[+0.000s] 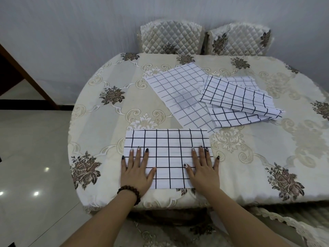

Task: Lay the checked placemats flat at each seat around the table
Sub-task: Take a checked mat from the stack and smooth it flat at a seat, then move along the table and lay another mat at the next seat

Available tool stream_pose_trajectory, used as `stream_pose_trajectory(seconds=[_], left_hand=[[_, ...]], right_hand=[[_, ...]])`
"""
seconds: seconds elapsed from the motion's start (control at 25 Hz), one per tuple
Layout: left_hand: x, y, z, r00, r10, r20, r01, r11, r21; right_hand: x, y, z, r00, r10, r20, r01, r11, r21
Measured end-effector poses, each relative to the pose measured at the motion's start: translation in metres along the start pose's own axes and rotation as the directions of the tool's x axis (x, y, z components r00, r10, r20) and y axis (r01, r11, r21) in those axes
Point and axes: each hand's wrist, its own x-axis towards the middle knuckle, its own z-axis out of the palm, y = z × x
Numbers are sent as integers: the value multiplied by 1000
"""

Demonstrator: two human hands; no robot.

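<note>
**Now both palms press one checked placemat flat at the near seat**

Partly cut off, the worktop (106, 111) runs out of the picture on the right, so its far right edge cannot be seen; a floral cream cloth covers it and hides the legs and top surface. Two quilted chairs (170, 37) stand behind the far edge, only their backs showing above it. At the bottom right a lace-trimmed cover is cropped by the picture edge and hard to identify.

Toward the far middle of the worktop lies an unfolded placemat (178, 91), angled, with a faint grey patch on it. Overlapping its right side is a folded pile of placemats (236, 100); how many are stacked there cannot be told.

At the near edge a single checked placemat (169, 150) lies square and flat. Both forearms reach straight forward from the bottom of the picture. The left hand (137, 173), with a dark bead bracelet (130, 191) at the wrist, rests palm down on the mat's left part, its little finger just off the edge. The right hand (203, 172) mirrors it on the right part. Each grip is fully spread, fingers splayed and flat, grasping nothing, only pressing on the cloth.
</note>
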Motion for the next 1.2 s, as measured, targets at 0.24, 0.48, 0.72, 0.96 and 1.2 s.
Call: stream_pose_trajectory(seconds=[0.24, 0.48, 0.72, 0.96, 1.2], left_hand=[[1, 0, -4, 999, 10, -49, -12, 999, -37], [7, 5, -47, 975, -98, -200, -74, 705, -705], [-4, 30, -100, 966, -239, 99, 96, -26, -995], [-23, 73, -115, 987, -74, 140, 137, -41, -990], [-39, 149, -129, 978, 169, 121, 117, 34, -993]], right_hand=[[0, 0, -3, 1000, 13, -7, -13, 1000, 27], [-1, -10, -44, 980, 98, -172, 23, 807, 590], [-23, -18, -106, 921, 387, 37, -56, 40, 998], [-66, 4, -129, 882, 467, 55, -12, -94, 996], [-129, 59, -156, 724, 689, 25, 103, -144, 984]])
